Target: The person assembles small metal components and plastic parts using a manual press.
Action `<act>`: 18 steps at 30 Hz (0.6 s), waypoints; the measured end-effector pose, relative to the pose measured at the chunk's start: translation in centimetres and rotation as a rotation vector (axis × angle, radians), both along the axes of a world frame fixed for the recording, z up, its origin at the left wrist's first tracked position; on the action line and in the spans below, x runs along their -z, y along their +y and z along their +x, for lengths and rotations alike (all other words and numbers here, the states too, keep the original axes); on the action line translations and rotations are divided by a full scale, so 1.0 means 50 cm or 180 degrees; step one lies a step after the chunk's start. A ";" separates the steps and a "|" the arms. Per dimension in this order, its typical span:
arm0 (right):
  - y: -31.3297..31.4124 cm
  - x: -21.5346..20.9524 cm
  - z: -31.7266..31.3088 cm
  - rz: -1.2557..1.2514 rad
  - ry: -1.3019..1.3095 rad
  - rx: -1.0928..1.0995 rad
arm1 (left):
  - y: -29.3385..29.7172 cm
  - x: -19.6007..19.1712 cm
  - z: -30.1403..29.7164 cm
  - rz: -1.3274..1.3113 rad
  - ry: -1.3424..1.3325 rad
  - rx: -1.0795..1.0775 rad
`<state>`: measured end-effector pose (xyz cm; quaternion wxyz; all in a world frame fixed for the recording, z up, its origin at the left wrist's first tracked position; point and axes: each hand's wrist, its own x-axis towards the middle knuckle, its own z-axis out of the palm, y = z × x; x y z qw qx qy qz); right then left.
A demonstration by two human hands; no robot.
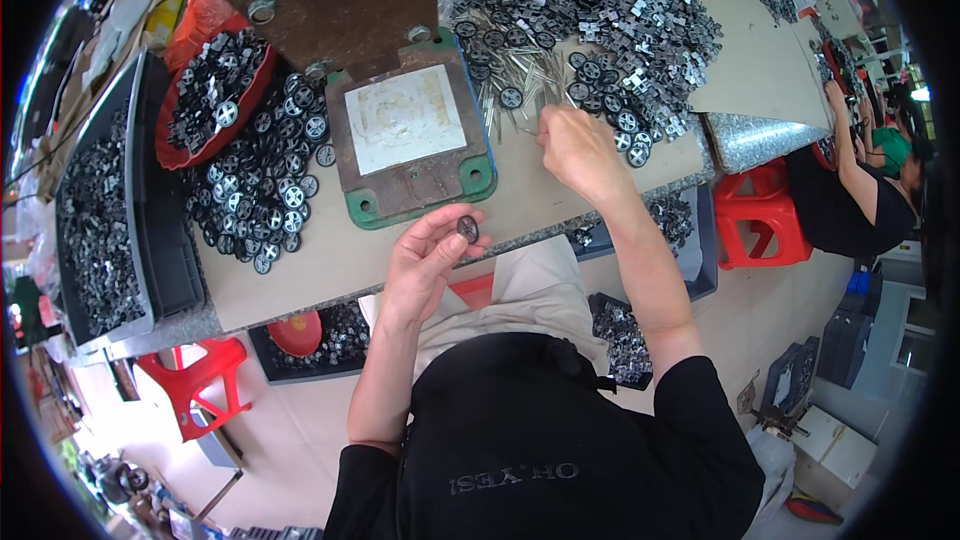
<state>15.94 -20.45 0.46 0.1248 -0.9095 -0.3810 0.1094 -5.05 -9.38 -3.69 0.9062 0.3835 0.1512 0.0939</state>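
Note:
Between the thumb and fingers of my left hand (pixel 430 255) is a small black toy wheel (pixel 467 229), held just in front of the green-edged metal press plate (pixel 408 130). My right hand (pixel 582 152) reaches over the table with its fingers pinched together at the edge of a heap of thin metal pins (pixel 520 75). Whatever lies in that pinch is too small to make out. Loose black wheels (pixel 605 100) lie beside the pins, close to the right fingertips. A larger heap of black wheels with silver spokes (pixel 270 185) spreads left of the plate.
A big pile of small grey metal-looking parts (pixel 610 5) covers the far right of the table. At left stand a red bowl (pixel 215 90) of parts and a dark bin (pixel 140 240). Red stools (pixel 760 215) flank the table; another person (pixel 860 180) works at right.

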 end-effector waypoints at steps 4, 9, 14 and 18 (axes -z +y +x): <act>-0.027 -0.045 -0.054 0.0703 0.0340 0.0113 | -0.014 -0.005 0.003 -0.0393 -0.0160 -0.0109; -0.052 -0.022 -0.134 0.2620 0.2482 0.0010 | -0.028 -0.002 0.006 -0.0672 -0.0283 0.0001; -0.050 -0.009 -0.177 0.3252 0.3366 0.0192 | -0.035 -0.015 0.011 -0.0905 -0.0330 0.0036; -0.047 -0.004 -0.187 0.3279 0.3324 0.0198 | -0.040 -0.011 0.012 -0.0962 -0.0469 -0.0012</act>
